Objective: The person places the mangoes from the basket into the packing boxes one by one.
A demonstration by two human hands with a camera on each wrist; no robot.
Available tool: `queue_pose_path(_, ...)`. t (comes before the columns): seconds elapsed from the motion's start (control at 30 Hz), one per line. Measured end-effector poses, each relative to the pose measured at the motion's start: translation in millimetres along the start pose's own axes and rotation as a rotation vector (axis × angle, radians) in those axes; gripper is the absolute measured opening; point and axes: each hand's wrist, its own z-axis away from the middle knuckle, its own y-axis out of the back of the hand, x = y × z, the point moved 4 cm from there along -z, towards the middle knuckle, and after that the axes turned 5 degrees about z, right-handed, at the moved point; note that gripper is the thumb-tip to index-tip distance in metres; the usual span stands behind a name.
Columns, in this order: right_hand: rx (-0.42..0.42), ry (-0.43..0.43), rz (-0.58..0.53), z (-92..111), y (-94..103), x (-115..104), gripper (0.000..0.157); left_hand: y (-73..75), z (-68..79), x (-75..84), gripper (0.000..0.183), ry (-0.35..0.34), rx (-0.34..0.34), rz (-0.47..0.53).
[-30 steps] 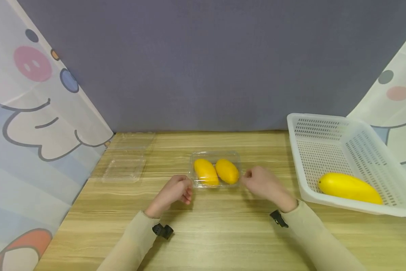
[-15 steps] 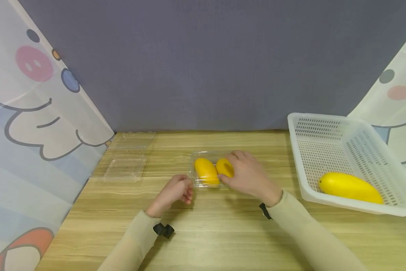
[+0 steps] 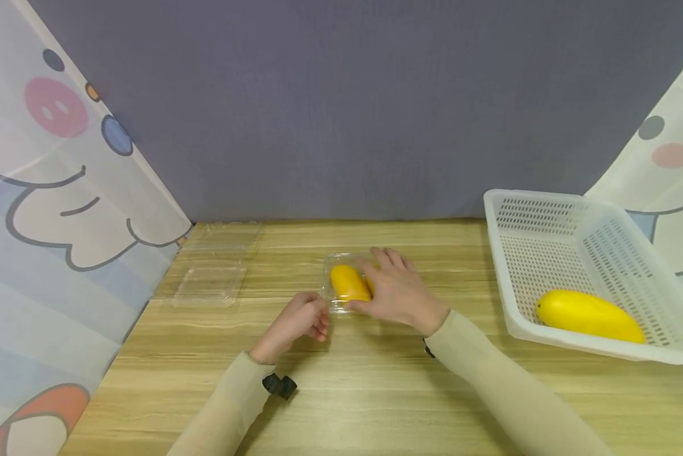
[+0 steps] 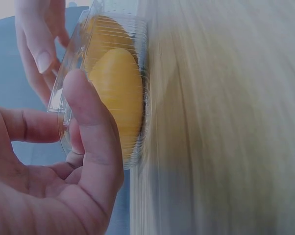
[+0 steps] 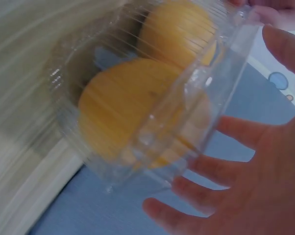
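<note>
I see the left hand [image 3: 297, 322] pinching the edge of the clear oblong plastic box [image 5: 192, 83]. The right hand [image 3: 400, 290] has straight, spread fingers on top. Two yellow oval fruits [image 5: 125, 107] lie inside, just below those right fingers.

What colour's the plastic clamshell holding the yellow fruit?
Colourless, transparent; the plastic clamshell shows best in the left wrist view.

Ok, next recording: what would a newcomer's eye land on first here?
Probably the two yellow fruits inside the clear container mid-table, with the right hand spread over it and the left hand at its near left corner. Next, the larger yellow fruit in the white basket on the right, then the pink-snouted cartoon at far left.
</note>
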Motion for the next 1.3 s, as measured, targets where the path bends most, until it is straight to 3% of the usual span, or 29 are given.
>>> queue_pose_path(0.63, -0.042, -0.039, 0.001, -2.0, -9.6, 9.1, 0.086, -0.6, 2.5, 5.2, 0.023, -0.016, 0.012, -0.031)
queue_pose_path(1.1, -0.067, -0.038, 0.012, -3.2, -8.8, 17.8, 0.087, 16.6, 7.3, 11.2, 0.024, -0.014, 0.096, -0.113)
queue_pose_path(1.3, -0.079, -0.035, 0.028, -3.8, -6.8, 20.7, 0.088, 23.0, 9.8, 18.0, 0.026, -0.046, 0.129, -0.209)
